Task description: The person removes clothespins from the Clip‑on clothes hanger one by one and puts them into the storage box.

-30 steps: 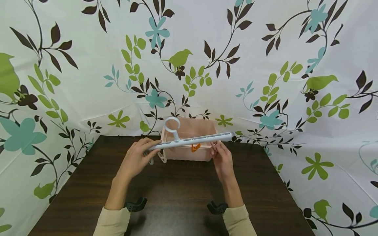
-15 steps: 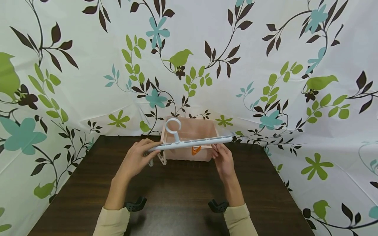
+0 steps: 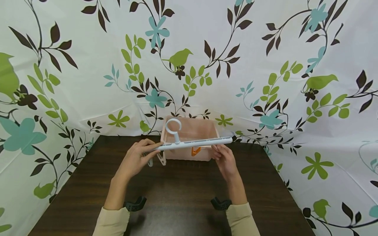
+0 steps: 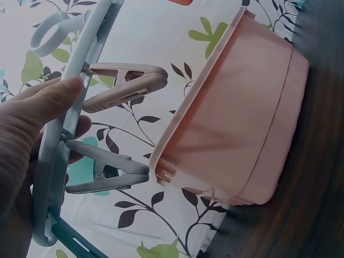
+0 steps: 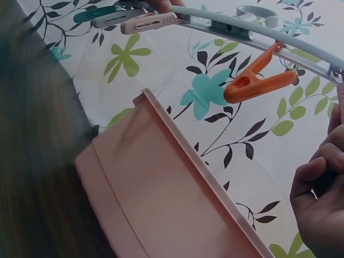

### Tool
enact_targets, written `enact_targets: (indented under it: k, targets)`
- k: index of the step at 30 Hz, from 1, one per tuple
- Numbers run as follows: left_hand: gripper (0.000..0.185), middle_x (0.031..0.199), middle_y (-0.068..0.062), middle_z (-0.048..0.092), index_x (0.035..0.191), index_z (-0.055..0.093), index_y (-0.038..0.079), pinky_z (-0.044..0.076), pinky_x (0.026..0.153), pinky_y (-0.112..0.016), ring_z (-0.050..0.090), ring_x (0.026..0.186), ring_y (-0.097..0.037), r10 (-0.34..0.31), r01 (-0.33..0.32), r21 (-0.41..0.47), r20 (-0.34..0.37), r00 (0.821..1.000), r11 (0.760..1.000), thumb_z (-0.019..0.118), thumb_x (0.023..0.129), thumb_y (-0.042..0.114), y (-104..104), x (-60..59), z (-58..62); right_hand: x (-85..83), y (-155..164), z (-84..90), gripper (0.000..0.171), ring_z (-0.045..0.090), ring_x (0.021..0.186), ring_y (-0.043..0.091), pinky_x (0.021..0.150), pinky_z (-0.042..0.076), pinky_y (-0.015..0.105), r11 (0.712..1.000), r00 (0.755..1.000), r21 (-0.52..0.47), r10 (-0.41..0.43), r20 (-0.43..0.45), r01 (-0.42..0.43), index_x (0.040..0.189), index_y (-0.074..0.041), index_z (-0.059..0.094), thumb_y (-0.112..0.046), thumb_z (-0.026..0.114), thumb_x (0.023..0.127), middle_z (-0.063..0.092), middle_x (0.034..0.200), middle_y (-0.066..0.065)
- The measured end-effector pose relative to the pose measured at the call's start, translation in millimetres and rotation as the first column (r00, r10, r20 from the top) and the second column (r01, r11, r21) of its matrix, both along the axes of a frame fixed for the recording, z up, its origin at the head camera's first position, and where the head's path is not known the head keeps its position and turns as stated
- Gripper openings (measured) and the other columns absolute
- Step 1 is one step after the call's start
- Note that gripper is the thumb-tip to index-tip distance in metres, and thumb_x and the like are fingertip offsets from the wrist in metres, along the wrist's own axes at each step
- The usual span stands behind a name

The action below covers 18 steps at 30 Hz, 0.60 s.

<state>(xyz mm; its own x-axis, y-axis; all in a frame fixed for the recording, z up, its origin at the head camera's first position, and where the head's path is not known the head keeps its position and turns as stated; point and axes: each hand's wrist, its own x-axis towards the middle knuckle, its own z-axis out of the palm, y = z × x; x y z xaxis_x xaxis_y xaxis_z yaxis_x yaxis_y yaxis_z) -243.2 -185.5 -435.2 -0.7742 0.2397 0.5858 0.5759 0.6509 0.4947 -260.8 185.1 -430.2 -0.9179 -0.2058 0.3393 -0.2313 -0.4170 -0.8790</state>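
Hanger [image 3: 195, 143] over bin [image 3: 189, 154] rim, left hand [image 3: 136, 158] gripping (right hand [image 3: 225, 160] beneath)

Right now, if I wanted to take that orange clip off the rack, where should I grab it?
Probably by the free tail of the orange clip, coming from below: it hangs down under the white rack, its other end fixed at the bar.

No readable text, labels, brands or numbers on any surface in view.
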Motion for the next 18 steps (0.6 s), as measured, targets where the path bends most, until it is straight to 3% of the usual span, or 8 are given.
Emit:
enact_targets:
  k: [10, 18]
  targets:
    - [0.040, 0.112, 0.004, 0.070, 0.134, 0.079, 0.030, 0.044, 0.089, -0.046, 0.062, 0.101, -0.019, 0.016, -0.016, -0.004, -0.075, 0.997, 1.000, 0.084, 0.095, 0.020, 4.2, -1.3, 1.1, 0.3, 7.1, 4.5, 0.036, 0.026, 0.066, 0.011, 0.068, 0.024, 0.030, 0.999, 0.999, -0.001, 0.047, 0.027, -0.047, 0.083, -0.014, 0.053, -0.016, 0.042, 0.117, 0.042, 0.080, -0.006]
    - [0.041, 0.110, 0.003, 0.070, 0.133, 0.079, 0.029, 0.044, 0.085, -0.043, 0.063, 0.097, -0.019, 0.029, -0.032, -0.023, -0.117, 0.993, 0.999, 0.085, 0.093, 0.020, 7.6, -0.6, 1.4, 2.2, 10.3, 6.2, 0.038, 0.025, 0.066, 0.012, 0.074, 0.019, 0.034, 0.997, 0.996, 0.007, 0.072, 0.043, -0.073, 0.082, -0.013, 0.049, -0.018, 0.040, 0.118, 0.041, 0.081, -0.005]
